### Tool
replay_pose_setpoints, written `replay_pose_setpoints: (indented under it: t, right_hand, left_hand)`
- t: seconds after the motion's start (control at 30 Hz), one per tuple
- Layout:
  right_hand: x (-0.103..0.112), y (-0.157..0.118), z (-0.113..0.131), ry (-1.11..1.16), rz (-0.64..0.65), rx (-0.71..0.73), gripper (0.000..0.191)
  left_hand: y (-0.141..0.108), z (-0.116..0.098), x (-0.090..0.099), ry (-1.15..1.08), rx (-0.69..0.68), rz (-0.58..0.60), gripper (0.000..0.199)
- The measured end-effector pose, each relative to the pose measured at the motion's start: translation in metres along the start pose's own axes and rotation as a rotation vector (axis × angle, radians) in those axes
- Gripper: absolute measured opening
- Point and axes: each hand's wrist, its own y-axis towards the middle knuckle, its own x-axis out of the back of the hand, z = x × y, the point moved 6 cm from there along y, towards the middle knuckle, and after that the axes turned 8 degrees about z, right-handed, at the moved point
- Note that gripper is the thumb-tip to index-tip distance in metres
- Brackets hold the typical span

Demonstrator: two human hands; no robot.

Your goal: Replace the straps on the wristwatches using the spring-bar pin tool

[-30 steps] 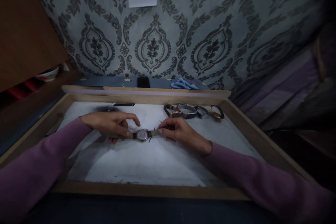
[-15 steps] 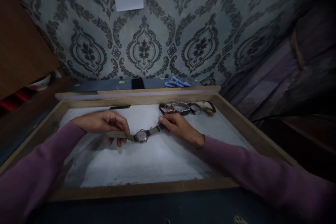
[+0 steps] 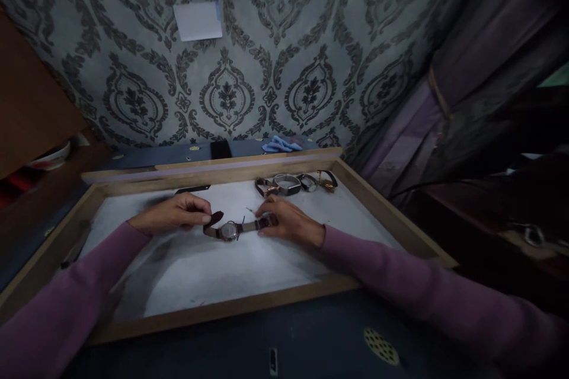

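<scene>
A wristwatch with a round metal case (image 3: pixel 229 230) and a brown strap lies stretched between my hands over a white sheet. My left hand (image 3: pixel 184 213) pinches one strap end, which bends up and shows its dark side. At the other end, my right hand (image 3: pixel 288 222) has its fingers closed on the strap near the buckle. A thin pale sliver pokes out by the right fingertips; what it is I cannot make out. Just behind that hand, several other watches (image 3: pixel 287 184) stand in a row.
A shallow wooden tray (image 3: pixel 249 302) with raised edges surrounds the work. Along its back lies a dark flat blade (image 3: pixel 193 189), and a dark tool (image 3: pixel 75 249) rests at the left. Beyond the back rim are a black phone-like object (image 3: pixel 220 149) and a blue cloth (image 3: pixel 281 144).
The left strap end has gone from stretched flat to bent up, dark side showing. My right fingers have spread more around the buckle end. The whole view has turned to the right.
</scene>
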Motion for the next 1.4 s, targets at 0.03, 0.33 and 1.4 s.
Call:
replay_pose_setpoints:
  t: [0.03,0.33,1.4]
  right_hand:
    - [-0.001,-0.001,0.000,-0.004,-0.002,0.001,0.029]
    - [-0.001,-0.005,0.007,0.009,-0.056,0.031,0.015]
    - [-0.007,0.012,0.050,0.590,-0.130,0.170,0.014]
  left_hand:
    - [0.000,-0.001,-0.001,0.018,-0.009,-0.016,0.032]
    - [0.001,0.002,-0.012,-0.110,-0.036,-0.189,0.032]
    - [0.007,-0.002,-0.018,-0.225,-0.156,-0.241,0.025]
